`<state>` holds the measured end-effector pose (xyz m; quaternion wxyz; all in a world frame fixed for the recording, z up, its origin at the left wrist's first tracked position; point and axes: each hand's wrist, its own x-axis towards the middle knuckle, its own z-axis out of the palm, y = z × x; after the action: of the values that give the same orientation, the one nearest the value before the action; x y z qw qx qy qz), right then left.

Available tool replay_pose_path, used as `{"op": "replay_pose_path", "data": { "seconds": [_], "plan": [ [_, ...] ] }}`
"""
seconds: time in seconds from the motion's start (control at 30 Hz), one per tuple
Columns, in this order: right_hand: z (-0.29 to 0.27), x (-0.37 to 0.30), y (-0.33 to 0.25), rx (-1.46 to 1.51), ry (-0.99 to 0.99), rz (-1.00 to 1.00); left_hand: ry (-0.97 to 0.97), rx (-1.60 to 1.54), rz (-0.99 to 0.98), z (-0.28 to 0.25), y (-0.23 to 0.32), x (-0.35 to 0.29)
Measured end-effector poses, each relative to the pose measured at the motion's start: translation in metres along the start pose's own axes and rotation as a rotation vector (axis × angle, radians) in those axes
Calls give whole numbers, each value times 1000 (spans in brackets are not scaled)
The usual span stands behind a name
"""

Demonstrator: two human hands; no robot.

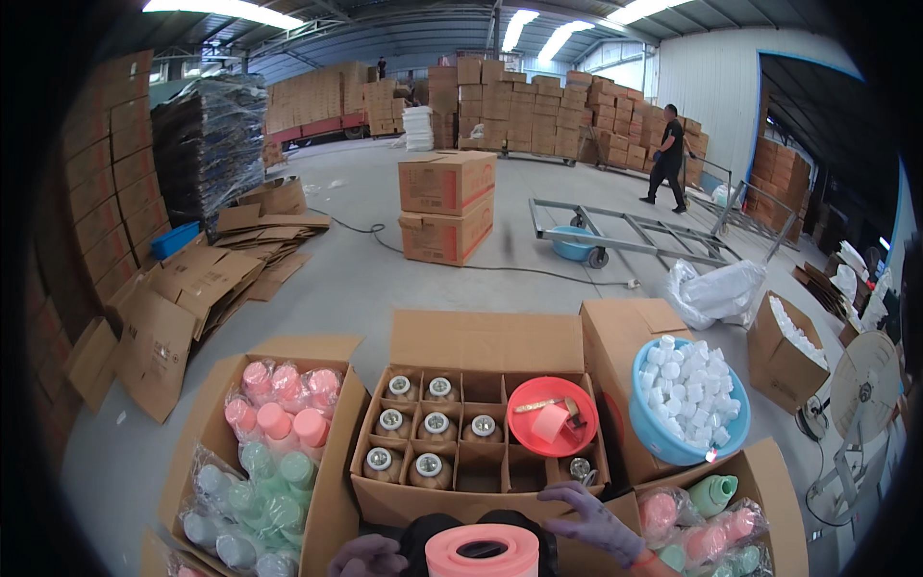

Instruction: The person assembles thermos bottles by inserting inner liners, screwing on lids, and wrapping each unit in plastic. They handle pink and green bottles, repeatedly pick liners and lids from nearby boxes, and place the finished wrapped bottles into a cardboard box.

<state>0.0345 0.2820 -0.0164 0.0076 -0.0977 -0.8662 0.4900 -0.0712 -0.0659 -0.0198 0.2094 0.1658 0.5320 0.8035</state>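
A pink cylindrical plastic piece (pixel 486 561) with a dark oval hole in its top stands right in front of me at the lower edge. My left hand (pixel 370 557), in a greyish-purple glove, is to its left with loosely curved fingers and nothing visible in them. On the other side my gloved right hand (pixel 596 522) is open, fingers spread, close to the front edge of a divided carton (pixel 461 502). Several glass bottles (pixel 436 426) with white rims stand in its compartments. A pink basin (pixel 527 391) rests on its right part, holding a tool and a pink piece.
Left, an open carton (pixel 336 500) holds wrapped pink, green and pale bottles. A blue basin (pixel 654 433) of white caps sits at right, above another carton (pixel 784 500) of wrapped bottles. Beyond are two stacked boxes (pixel 433 238), a metal cart (pixel 625 234) and a walking person (pixel 667 159).
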Motion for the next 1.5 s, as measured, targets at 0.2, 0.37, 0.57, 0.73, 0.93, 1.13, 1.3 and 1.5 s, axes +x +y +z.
{"op": "replay_pose_path", "data": {
  "seconds": [0.2, 0.37, 0.57, 0.73, 0.93, 1.13, 1.3, 1.5],
  "plan": [
    [48, 30, -52, 525, -136, -96, -263, 83, -55, 48, 20, 58],
    [62, 96, -75, 155, 417, -311, 187, 1, -57, 51, 2, 107],
    [84, 132, -65, -344, 111, -423, 580, 289, 224, 33, -11, 141],
    [105, 186, 20, -181, -72, 33, 747, 14, 378, 4, 7, 142],
    [186, 245, 106, -651, 180, -372, 642, 337, 321, 0, -37, 137],
    [197, 257, 100, -735, 64, -209, 415, -428, 73, -33, -71, 151],
    [137, 225, 7, -468, 422, -504, -218, -930, -134, -102, -141, 158],
    [59, 141, -102, -486, 449, -1047, -127, -364, -88, -1, -60, 176]
  ]
}}
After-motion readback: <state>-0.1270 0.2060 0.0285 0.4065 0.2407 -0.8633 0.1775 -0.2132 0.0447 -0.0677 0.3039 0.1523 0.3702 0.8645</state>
